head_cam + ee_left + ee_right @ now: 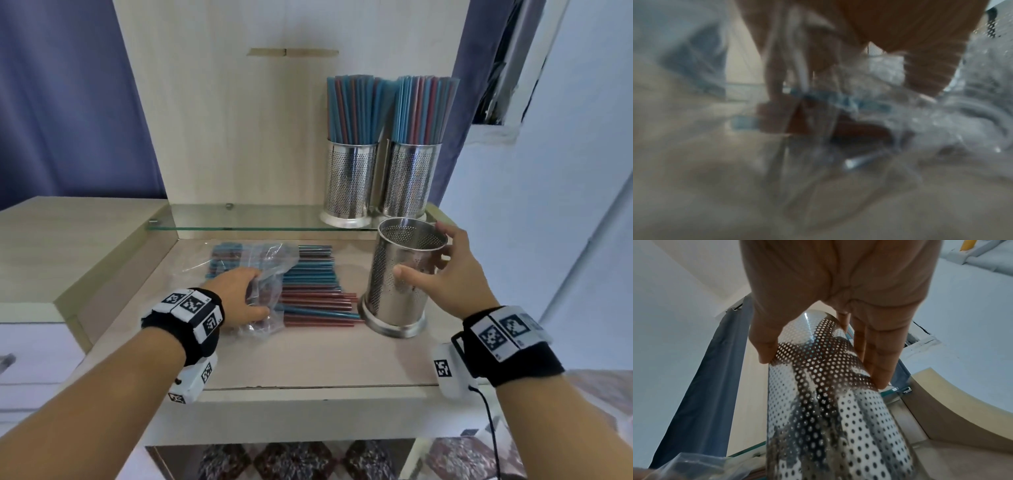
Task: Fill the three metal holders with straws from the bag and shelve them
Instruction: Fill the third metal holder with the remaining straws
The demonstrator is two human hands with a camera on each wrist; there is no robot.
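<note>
An empty perforated metal holder [394, 298] stands slightly tilted on the lower wooden shelf [308, 359]. My right hand [421, 253] grips its upper part, thumb in front and fingers behind; the right wrist view shows the hand [822, 368] straddling the holder [828, 410]. A clear plastic bag [267, 267] lies over blue and red straws [315, 291] to the holder's left. My left hand [257, 293] grips the bag's near end with straws inside. The left wrist view is blurred and shows my thumb [925, 73] on the crumpled bag [941, 121]. Two holders full of straws [349, 185] [409, 181] stand on the glass shelf [257, 219].
A wooden back panel [239, 120] rises behind the glass shelf. A raised wooden block [68, 240] borders the lower shelf on the left. A blue curtain [51, 102] hangs behind, and a white wall [548, 205] is on the right.
</note>
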